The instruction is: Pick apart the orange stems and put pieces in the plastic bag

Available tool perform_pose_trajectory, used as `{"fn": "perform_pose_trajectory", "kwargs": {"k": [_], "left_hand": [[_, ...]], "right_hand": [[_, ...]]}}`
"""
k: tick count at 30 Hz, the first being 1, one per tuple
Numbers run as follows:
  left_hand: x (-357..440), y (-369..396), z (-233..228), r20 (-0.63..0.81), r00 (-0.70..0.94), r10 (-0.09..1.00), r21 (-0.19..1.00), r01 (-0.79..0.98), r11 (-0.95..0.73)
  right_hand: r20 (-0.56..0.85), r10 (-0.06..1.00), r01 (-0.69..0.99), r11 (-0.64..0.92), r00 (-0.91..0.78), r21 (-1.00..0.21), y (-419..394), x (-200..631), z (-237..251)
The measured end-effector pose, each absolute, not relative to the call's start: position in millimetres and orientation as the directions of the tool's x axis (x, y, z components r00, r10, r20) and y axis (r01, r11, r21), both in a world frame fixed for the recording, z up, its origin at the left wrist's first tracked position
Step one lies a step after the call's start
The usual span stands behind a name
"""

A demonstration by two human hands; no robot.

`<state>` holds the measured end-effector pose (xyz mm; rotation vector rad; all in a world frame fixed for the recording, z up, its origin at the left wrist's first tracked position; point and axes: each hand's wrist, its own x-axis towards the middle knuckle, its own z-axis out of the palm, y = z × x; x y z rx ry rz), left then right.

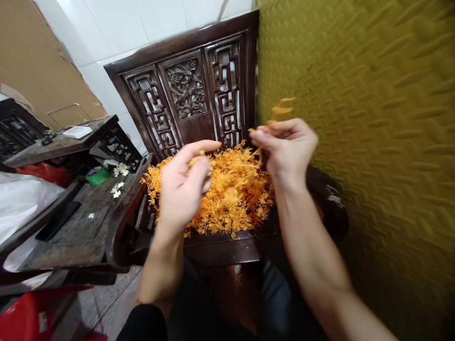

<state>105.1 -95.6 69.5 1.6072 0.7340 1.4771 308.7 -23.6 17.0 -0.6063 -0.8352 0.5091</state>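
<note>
A heap of orange plastic sprigs (pixel 232 190) lies on the seat of a dark carved wooden chair (pixel 188 92). My left hand (pixel 183 185) hovers over the heap's left side, fingers closed around a small orange piece. My right hand (pixel 286 145) is raised over the heap's right edge and pinches an orange sprig (pixel 281 109) that sticks up above the fingers, blurred by motion.
A yellow-green embossed panel (pixel 380 133) fills the right side, close to my right arm. A dark wooden side table (pixel 82 222) with small white flowers (pixel 118 188) stands left of the chair. A red plastic object (pixel 16 330) sits on the floor at lower left.
</note>
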Motion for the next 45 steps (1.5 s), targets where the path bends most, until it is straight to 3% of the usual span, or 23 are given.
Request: {"fn": "perform_pose_trajectory", "kwargs": {"k": [2,5,8,11,13,15,18,20,25,30,32,37,41,45], "left_hand": [[91.0,-98.0,80.1,0.526,0.076,0.847,0.845,-0.161,-0.510],[80.7,-82.2,82.6,0.428,0.087,0.900,0.891,-0.208,-0.404],[87.1,-57.2,69.5,0.271,0.238,0.933,0.943,-0.259,-0.208],[98.6,-41.5,52.2,0.179,0.417,0.891,0.970,-0.226,-0.089],[105.2,-38.4,43.1,0.184,0.462,0.867,0.982,-0.113,-0.148],[111.7,-39.1,36.5,0.262,0.429,0.864,0.944,0.071,-0.322],[121.9,-42.1,30.1,0.415,0.407,0.814,0.761,0.334,-0.556],[126.5,-42.4,27.6,0.449,0.461,0.766,0.672,0.391,-0.629],[121.4,-36.4,28.4,0.468,0.400,0.788,0.692,0.389,-0.609],[110.3,-34.6,34.5,0.487,0.303,0.819,0.691,0.440,-0.574],[107.0,-36.6,38.0,0.492,0.285,0.822,0.680,0.464,-0.568],[100.5,-43.1,46.7,0.437,0.276,0.856,0.816,0.278,-0.506],[98.9,-47.1,49.4,0.320,0.386,0.865,0.940,-0.015,-0.341],[94.8,-49.7,54.1,0.254,0.460,0.851,0.966,-0.171,-0.196]], "right_hand": [[0.473,0.670,-0.269,0.698,0.573,-0.663,-20.0,330.3,17.4],[0.475,0.750,-0.340,0.643,0.461,-0.686,-26.2,343.2,23.6],[0.485,0.789,-0.357,0.607,0.378,-0.710,-33.8,335.5,27.8],[0.475,0.815,-0.364,0.575,0.331,-0.733,-35.4,326.2,26.4],[0.468,0.833,-0.352,0.551,0.295,-0.757,-35.1,322.3,24.1],[0.479,0.840,-0.296,0.540,0.255,-0.788,-35.8,317.6,22.4],[0.531,0.824,-0.171,0.562,0.197,-0.809,-39.3,306.5,21.5],[0.566,0.805,-0.114,0.589,0.179,-0.800,-42.1,298.8,21.4],[0.594,0.786,0.006,0.602,0.171,-0.799,-45.7,291.1,17.0],[0.437,0.899,0.115,0.438,-0.036,-0.892,-52.0,285.4,14.5],[0.416,0.909,0.097,0.417,-0.032,-0.904,-54.2,283.9,16.4],[0.341,0.939,-0.132,0.332,-0.051,-0.934,-58.0,286.5,21.2],[0.352,0.929,-0.111,0.341,-0.111,-0.934,-63.4,282.6,23.5],[0.431,0.895,-0.076,0.425,-0.116,-0.902,-65.5,276.4,24.6]]}}
